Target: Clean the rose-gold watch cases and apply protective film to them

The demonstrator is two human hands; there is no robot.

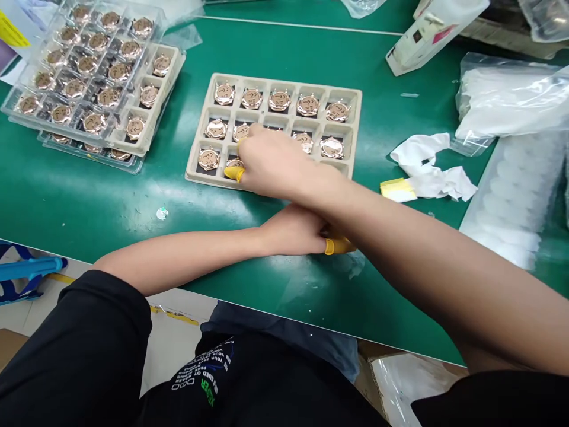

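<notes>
Rose-gold watch cases (279, 101) sit in a beige pulp tray (194, 172) on the green mat (133, 201); right hand (271, 163) pinches one in the near row, yellow finger cot (234, 172) showing; left hand (288, 231) tucked beneath, grip hidden.

A green workbench (391, 302) is seen from above, and pale light is reflected on its surface. Below its front edge, a pale floor (171, 344) with yellow tape (175, 317) and a piece of cardboard (9, 347) is shown.

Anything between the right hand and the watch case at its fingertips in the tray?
Nothing visible: the right hand sits directly over the watch case, its yellow finger cot at the case's edge, in the pulp tray.
</notes>
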